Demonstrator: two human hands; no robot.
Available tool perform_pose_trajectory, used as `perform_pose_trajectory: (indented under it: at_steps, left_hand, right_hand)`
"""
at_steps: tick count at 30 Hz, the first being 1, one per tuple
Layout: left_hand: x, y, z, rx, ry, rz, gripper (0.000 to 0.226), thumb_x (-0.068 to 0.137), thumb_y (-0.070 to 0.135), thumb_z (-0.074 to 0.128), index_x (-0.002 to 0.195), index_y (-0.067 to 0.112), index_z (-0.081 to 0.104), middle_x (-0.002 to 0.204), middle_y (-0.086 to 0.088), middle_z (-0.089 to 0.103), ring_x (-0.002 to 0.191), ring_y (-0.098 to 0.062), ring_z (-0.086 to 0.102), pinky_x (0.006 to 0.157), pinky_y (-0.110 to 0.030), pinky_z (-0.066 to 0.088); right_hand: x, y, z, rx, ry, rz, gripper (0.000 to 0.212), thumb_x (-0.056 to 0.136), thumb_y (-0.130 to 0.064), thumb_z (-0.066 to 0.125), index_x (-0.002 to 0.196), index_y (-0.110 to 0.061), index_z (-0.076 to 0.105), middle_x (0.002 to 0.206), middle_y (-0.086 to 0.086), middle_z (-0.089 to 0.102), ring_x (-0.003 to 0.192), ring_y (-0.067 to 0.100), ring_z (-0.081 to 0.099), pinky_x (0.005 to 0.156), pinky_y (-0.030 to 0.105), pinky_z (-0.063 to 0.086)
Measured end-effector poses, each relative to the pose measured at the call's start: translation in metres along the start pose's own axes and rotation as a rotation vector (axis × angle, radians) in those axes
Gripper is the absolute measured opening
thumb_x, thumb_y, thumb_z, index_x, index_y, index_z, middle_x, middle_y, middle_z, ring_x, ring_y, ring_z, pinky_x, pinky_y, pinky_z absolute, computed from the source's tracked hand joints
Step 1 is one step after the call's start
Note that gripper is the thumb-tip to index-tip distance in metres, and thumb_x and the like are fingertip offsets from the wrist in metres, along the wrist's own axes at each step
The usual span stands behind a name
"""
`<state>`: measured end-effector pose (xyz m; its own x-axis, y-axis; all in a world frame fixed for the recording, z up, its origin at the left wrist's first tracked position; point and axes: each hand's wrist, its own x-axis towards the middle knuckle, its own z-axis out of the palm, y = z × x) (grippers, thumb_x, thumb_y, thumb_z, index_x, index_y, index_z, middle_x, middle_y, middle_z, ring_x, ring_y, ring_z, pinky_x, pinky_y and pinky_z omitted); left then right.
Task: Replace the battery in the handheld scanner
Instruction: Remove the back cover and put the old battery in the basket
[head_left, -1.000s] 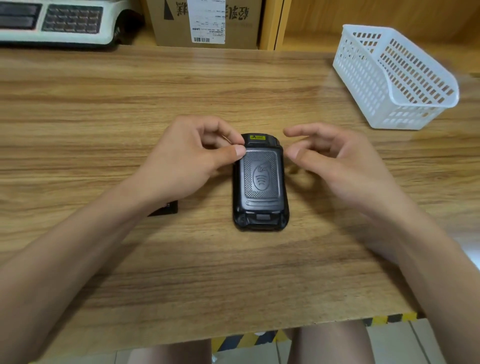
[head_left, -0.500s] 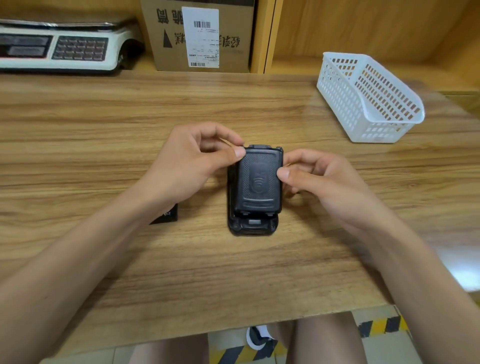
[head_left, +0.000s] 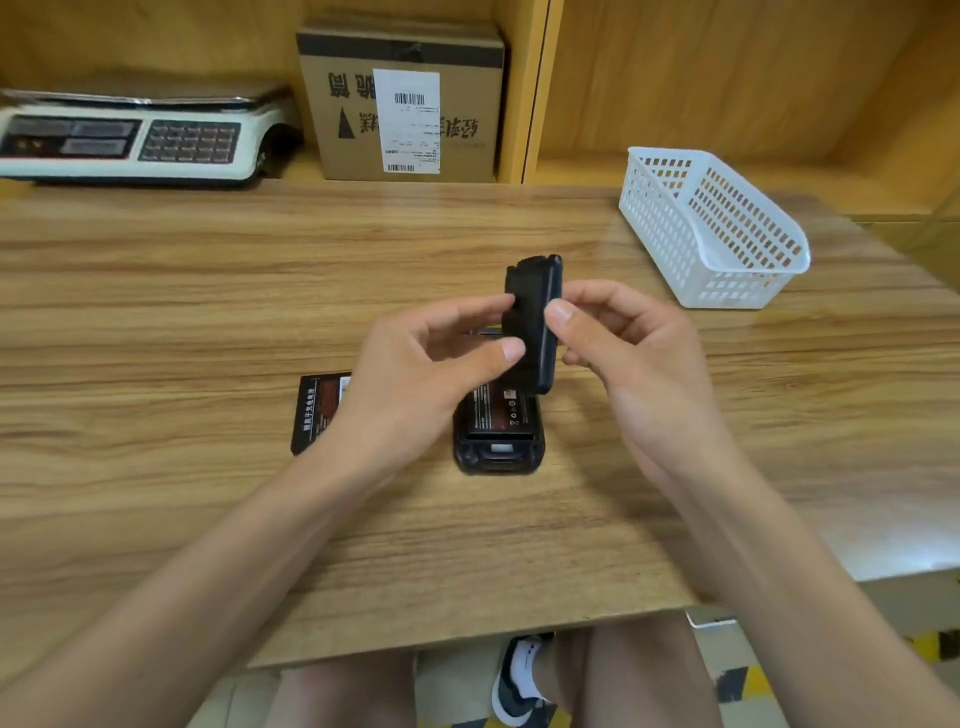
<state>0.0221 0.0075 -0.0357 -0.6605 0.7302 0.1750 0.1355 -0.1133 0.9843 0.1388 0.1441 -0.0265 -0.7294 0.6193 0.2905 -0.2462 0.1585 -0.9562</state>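
Both hands pinch the back cover on edge, left hand at 9 o'clock, right hand at 3, clearing the battery; scanner lies face-down mid-surface; spare battery waits at its 9 o'clock.

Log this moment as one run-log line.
step: cover removal | back cover: off, held by left hand and right hand | scanner: on table, battery seated | spare battery: on table
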Motion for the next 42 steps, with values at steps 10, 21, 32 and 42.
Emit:
perform_pose_trajectory:
  at_steps: [10, 21, 32, 42]
  left_hand:
    - [-0.010, 0.010, 0.015, -0.361, -0.139, -0.124, 0.037, 0.089, 0.019, 0.064, 0.125, 0.013, 0.068, 0.114, -0.012, 0.075, 0.100, -0.023, 0.069, 0.076, -0.030, 0.051]
    - [-0.010, 0.016, 0.043, -0.382, -0.289, -0.099, 0.039, 0.095, 0.021, 0.053, 0.129, 0.002, 0.063, 0.120, -0.018, 0.072, 0.101, -0.029, 0.072, 0.079, -0.033, 0.059]
    - [-0.007, 0.013, 0.079, -0.033, -0.234, -0.014, 0.022, 0.093, 0.020, 0.065, 0.110, 0.014, 0.076, 0.098, -0.003, 0.079, 0.091, -0.016, 0.074, 0.066, -0.026, 0.051]
    - [0.004, -0.004, 0.093, 0.436, 0.050, 0.037, 0.020, 0.079, 0.029, 0.082, 0.099, 0.030, 0.078, 0.073, 0.021, 0.074, 0.064, 0.013, 0.061, 0.071, -0.014, 0.045]
  right_hand:
    - [-0.010, 0.002, -0.004, -0.214, 0.040, -0.083, 0.027, 0.084, -0.005, 0.074, 0.105, -0.023, 0.077, 0.103, -0.004, 0.072, 0.088, 0.002, 0.062, 0.076, 0.017, 0.049]
    - [-0.018, 0.003, -0.035, -0.161, 0.147, 0.033, 0.027, 0.086, -0.021, 0.075, 0.113, -0.025, 0.074, 0.089, -0.004, 0.071, 0.081, 0.007, 0.061, 0.081, 0.025, 0.052]
    - [-0.029, 0.003, -0.073, -0.012, 0.204, 0.090, 0.026, 0.087, -0.009, 0.072, 0.113, -0.013, 0.071, 0.092, 0.018, 0.074, 0.087, 0.029, 0.072, 0.084, 0.037, 0.056]
    - [-0.024, 0.015, -0.104, -0.326, 0.304, 0.046, 0.024, 0.083, -0.012, 0.076, 0.104, -0.023, 0.076, 0.076, -0.008, 0.067, 0.071, 0.007, 0.061, 0.075, 0.019, 0.052]
